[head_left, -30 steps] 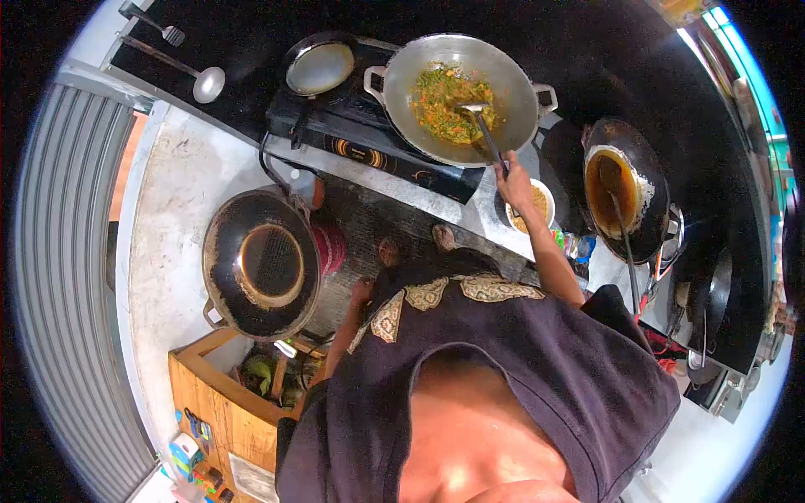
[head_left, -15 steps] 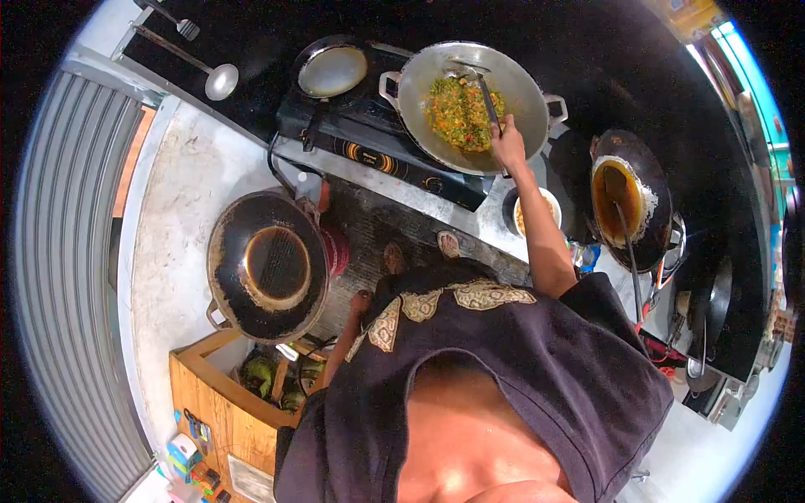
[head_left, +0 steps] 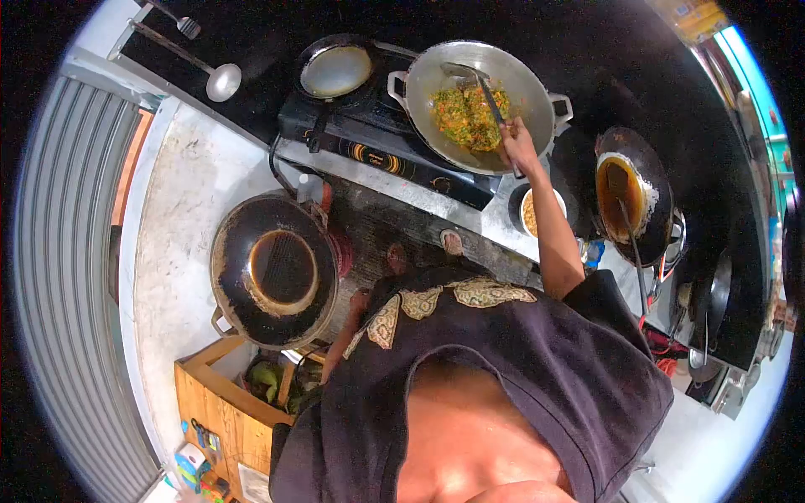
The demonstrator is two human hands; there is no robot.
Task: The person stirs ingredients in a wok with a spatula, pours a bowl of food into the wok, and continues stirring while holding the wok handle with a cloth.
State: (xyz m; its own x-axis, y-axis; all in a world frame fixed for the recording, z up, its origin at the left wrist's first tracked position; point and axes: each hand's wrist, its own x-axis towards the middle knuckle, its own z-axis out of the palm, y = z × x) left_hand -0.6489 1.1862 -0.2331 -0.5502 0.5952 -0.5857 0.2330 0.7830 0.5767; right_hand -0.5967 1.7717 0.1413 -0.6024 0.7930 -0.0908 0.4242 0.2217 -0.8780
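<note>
My right hand (head_left: pixel 518 144) is closed around the dark handle of a metal spatula (head_left: pixel 490 99). The spatula's blade rests inside a large two-handled metal wok (head_left: pixel 532 109), at the far edge of a chopped green and orange vegetable mixture (head_left: pixel 465 117). The wok sits on the right side of a black gas stove (head_left: pixel 335 134). Low beside my body hangs my left hand (head_left: pixel 359 303), near a dark wok (head_left: pixel 222 277) of dark oil; its fingers are too blurred and dim to read.
A small frying pan (head_left: pixel 337 71) sits on the stove's left side. A ladle (head_left: pixel 224 82) hangs at the upper left. Right of the stove are a bowl of light brown food (head_left: pixel 530 214) and another oil-filled wok (head_left: pixel 610 144). A wooden cabinet (head_left: pixel 222 398) stands lower left.
My right hand and the spatula have shifted slightly right and down in view. The spatula blade sits more clearly beyond the vegetable mixture. The whole view has shifted a little.
</note>
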